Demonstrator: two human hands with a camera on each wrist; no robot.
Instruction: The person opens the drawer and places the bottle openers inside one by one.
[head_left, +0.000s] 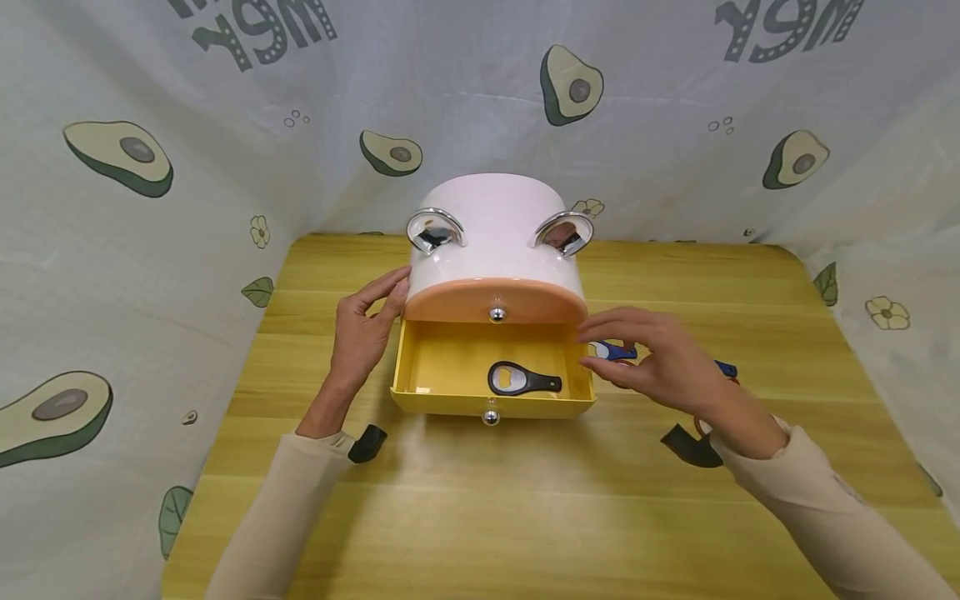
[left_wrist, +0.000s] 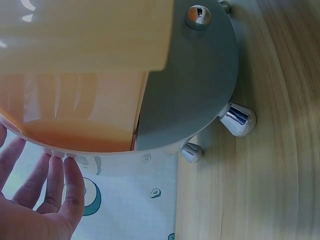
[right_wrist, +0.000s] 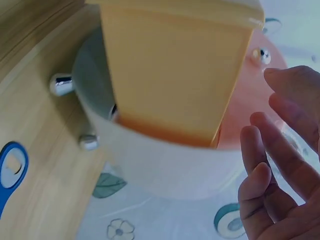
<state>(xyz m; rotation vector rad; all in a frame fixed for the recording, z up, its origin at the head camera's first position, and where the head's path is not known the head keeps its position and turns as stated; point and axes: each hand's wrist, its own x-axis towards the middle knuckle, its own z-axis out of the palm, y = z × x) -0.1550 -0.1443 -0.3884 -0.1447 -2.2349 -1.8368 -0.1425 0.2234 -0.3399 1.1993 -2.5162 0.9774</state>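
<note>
A white rounded drawer cabinet (head_left: 495,200) with two shiny ear-like rings stands on the table. Its yellow middle drawer (head_left: 442,358) is pulled out, and a black bottle opener (head_left: 536,382) lies inside. My left hand (head_left: 363,333) touches the cabinet's left side with extended fingers. At the drawer's right edge hovers my right hand (head_left: 667,358), fingers loosely bent, holding nothing. Above the yellow drawer, the orange drawer (head_left: 450,298) is closed. Below it, the left wrist view shows a grey drawer (left_wrist: 195,95), also closed.
To the cabinet's right, a blue bottle opener (right_wrist: 25,160) lies on the wooden table (head_left: 480,517); in the head view my right hand partly covers the things there. Behind the table hangs a pale curtain (head_left: 465,108) printed with avocados. Short metal legs (left_wrist: 237,120) hold the cabinet up.
</note>
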